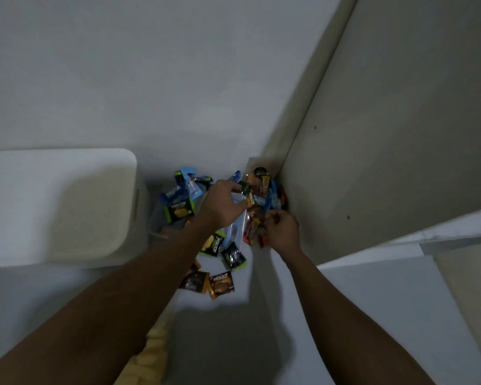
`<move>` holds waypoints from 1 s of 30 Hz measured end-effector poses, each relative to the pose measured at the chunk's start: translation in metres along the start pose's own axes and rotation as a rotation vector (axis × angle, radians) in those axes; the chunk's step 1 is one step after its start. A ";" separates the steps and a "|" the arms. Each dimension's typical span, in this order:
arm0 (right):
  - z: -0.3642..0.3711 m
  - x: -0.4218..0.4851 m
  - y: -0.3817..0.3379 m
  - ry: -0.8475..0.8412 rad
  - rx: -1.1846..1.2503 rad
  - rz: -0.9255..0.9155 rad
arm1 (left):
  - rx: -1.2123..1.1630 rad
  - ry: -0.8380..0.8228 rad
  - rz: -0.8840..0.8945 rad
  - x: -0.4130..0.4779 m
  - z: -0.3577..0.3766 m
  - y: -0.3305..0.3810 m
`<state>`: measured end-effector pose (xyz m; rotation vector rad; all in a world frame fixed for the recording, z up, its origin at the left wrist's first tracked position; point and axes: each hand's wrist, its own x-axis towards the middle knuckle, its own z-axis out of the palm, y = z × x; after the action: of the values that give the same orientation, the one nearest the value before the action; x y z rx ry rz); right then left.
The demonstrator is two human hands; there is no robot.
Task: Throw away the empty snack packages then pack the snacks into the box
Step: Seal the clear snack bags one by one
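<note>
**Counter (242, 273), far right corner, against the wall (372, 134).** A heap of snack packets (265, 190), blue, orange and dark, lies packed into this corner and touches the wall.

**Left hand (224, 208).** It reaches over the heap's left side. Thumb and fingers (235, 187) pinch a dark packet (249, 197) with pale lettering, held just above the heap.

**Right hand (282, 232).** It sits at the near side of the heap, close to the wall. The fingers (272, 218) are curled in among the wrappers beside some red packets (249, 232). Whether they actually hold one cannot be told.

**Box (154, 218).** Clear-walled, it stands left of the hands, just beside a white lidded bin (59, 204) at the left edge. Inside it are blue packets (178, 190) and a green-edged black packet (178, 211).

**Loose items, counter centre.**
- A clear bag (235, 229) with blue contents lies between the two wrists.
- Two green-and-black packets (213, 244) lie just nearer than the bag, partly under the left forearm.
- Two brown-and-orange packets (221, 284) lie side by side, nearest the person.

Lettering on most wrappers is too blurred to read.
</note>
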<state>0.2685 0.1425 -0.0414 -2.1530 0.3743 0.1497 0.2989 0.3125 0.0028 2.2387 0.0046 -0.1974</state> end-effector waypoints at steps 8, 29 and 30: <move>0.019 0.086 -0.029 0.038 0.062 0.089 | 0.086 0.009 -0.075 0.074 0.026 -0.012; 0.001 0.074 -0.073 0.226 0.307 -0.098 | -0.201 0.262 -0.014 0.073 0.002 0.000; -0.005 0.066 -0.080 0.242 0.288 -0.158 | -0.169 0.295 0.014 0.066 -0.009 0.006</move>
<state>0.3561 0.1675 0.0079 -1.9077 0.3393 -0.2430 0.3659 0.3120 0.0035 2.0790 0.1591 0.1379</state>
